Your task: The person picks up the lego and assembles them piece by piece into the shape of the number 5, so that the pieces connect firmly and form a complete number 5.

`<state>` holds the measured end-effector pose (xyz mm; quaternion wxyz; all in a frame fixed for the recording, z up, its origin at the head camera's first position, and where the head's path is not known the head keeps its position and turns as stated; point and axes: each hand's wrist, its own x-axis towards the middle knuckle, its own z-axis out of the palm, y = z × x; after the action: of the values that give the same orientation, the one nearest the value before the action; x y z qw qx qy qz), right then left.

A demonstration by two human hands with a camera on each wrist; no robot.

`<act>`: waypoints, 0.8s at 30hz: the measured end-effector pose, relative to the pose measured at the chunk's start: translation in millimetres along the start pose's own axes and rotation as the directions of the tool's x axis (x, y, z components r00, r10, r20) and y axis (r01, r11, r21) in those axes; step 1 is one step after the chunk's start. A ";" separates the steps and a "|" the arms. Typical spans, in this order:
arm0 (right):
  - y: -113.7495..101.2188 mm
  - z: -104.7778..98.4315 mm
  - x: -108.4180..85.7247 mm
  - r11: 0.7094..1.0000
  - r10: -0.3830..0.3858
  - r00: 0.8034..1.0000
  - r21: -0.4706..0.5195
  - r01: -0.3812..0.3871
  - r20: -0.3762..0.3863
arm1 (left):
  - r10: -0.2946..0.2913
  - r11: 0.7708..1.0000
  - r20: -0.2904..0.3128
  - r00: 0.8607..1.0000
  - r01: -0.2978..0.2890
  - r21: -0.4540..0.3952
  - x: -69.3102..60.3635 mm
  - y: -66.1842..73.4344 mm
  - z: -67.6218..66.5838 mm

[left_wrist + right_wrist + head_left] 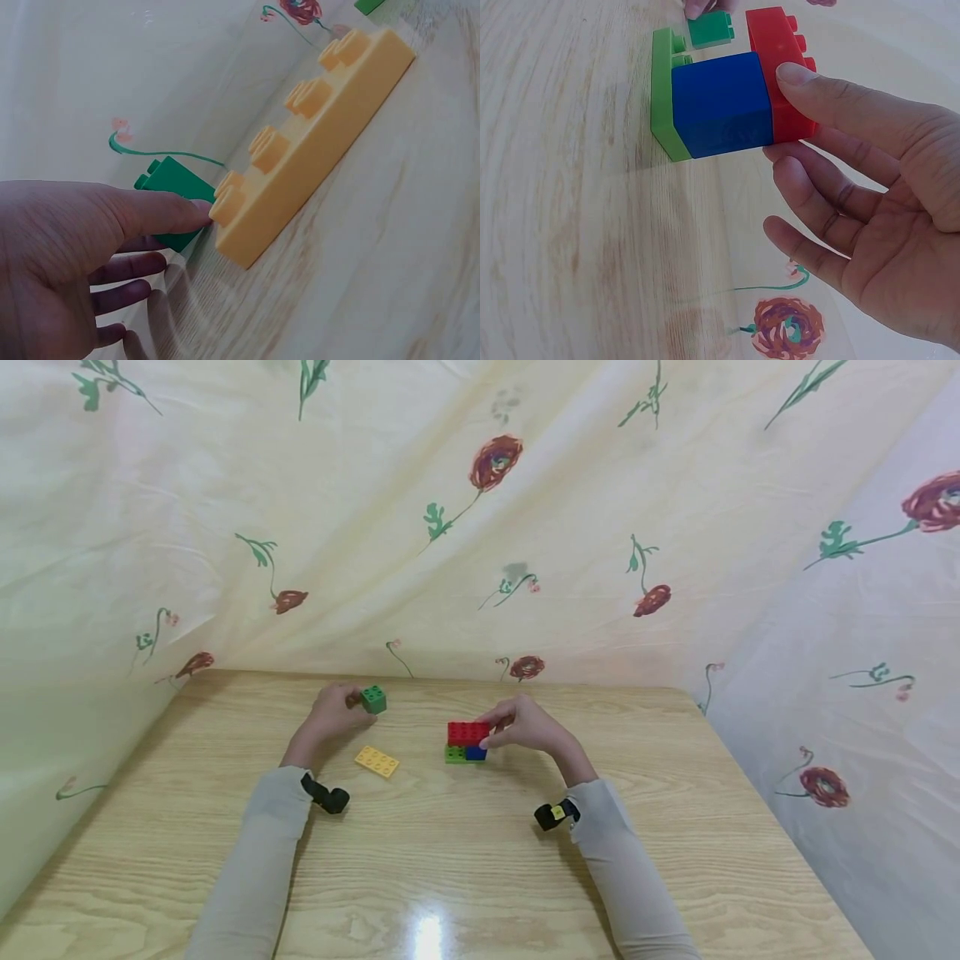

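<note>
My right hand (522, 724) holds a red brick (468, 732) at its right end, thumb on the near side and fingers behind. The red brick sits on a blue brick (724, 105), which stands on one end of a light green brick (662, 97); a gap shows under the red brick's other end. To the left, my left hand (337, 710) is around a small dark green brick (373, 698), thumb across its near side. In the left wrist view the thumb (169, 214) covers part of that brick, so the full contact is hidden.
A flat yellow brick (377, 762) lies studs up on the wooden table (390, 860), between the left hand and the stacked bricks. Behind the table's far edge hangs a flowered cloth (360, 568), which also runs along both sides.
</note>
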<state>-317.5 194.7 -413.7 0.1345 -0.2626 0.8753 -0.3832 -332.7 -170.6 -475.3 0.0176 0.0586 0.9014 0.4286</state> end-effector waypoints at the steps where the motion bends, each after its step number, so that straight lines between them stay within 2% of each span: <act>1: 0.1 0.1 0.3 1.000 0.003 1.000 0.000 -0.003 -0.001 | -0.002 1.000 -0.004 1.000 0.002 0.008 0.2 -0.3 0.2; 7: 0.2 0.4 1.2 1.000 0.009 1.000 -0.006 -0.009 -0.005 | -0.010 0.999 -0.017 1.000 0.011 0.032 0.8 -1.5 1.9; 18: 0.5 0.4 1.2 1.000 0.010 1.000 -0.012 -0.010 -0.001 | 0.013 0.986 -0.017 1.000 -0.010 0.165 0.9 -0.5 2.7; 24: 1.9 0.6 2.0 1.000 -0.004 1.000 0.009 0.004 0.003 | 0.000 0.982 -0.008 1.000 0.002 0.187 0.6 1.4 1.6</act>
<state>-319.5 194.3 -415.6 0.1361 -0.2641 0.8729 -0.3870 -333.0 -168.5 -475.3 0.0084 0.0578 0.9377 0.3424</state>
